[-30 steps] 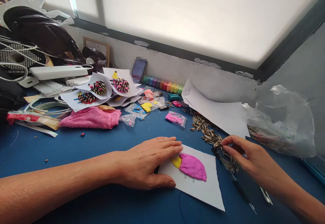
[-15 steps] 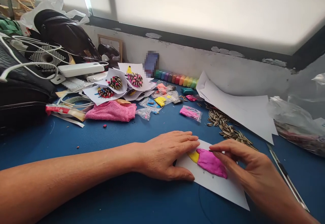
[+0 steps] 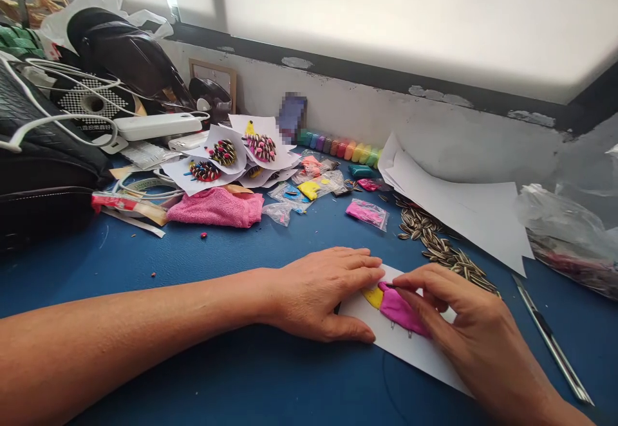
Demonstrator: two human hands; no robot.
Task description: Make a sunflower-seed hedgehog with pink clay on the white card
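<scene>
A white sheet of paper (image 3: 386, 342) lies on the blue table, with a flattened shape of pink clay (image 3: 400, 313) and a smaller patch of yellow clay (image 3: 373, 296) stuck on it. Short drawn legs show below the pink part. My left hand (image 3: 323, 297) lies flat across the sheet's left end, fingers stretched out. Thumb and forefinger of my right hand (image 3: 463, 323) pinch a dark sunflower seed (image 3: 390, 286), its tip at the upper left edge of the pink clay. Part of the clay is hidden behind my right hand.
Beyond my right hand lies a pile of sunflower seeds (image 3: 434, 239), beside blank papers (image 3: 458, 201). A utility knife (image 3: 550, 339) lies at the right. Clay packets (image 3: 367, 213), a pink towel (image 3: 217, 207) and finished seed-and-clay pictures (image 3: 222, 156) are farther back. A black bag (image 3: 48, 188) stands left.
My right hand has moved slightly left with the seed, to the pink clay's upper left edge near the yellow. My left hand stays on the paper. The whole view has shifted a little.
</scene>
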